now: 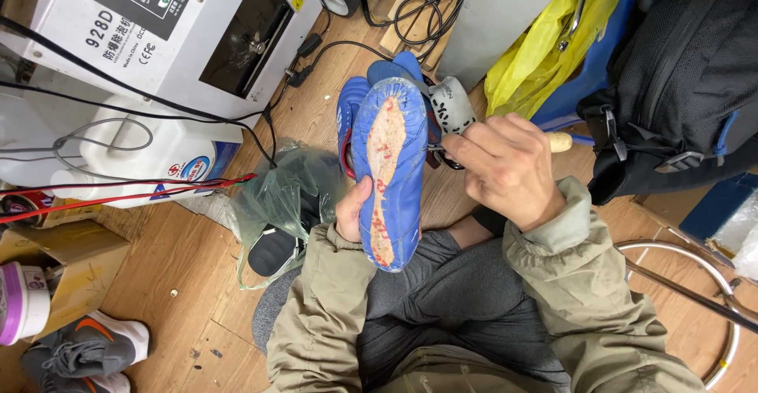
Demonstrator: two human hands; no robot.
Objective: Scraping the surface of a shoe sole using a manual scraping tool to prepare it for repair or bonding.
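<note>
While the left hand is gripping the blue shoe sole-up over the lap, its thumb pressing on the sole's edge, the right hand is pinching a small metal tool tight at the shoe's side. Holding the shoe still and working slowly seems best, keeping the tool's tip away from the thumb.
</note>
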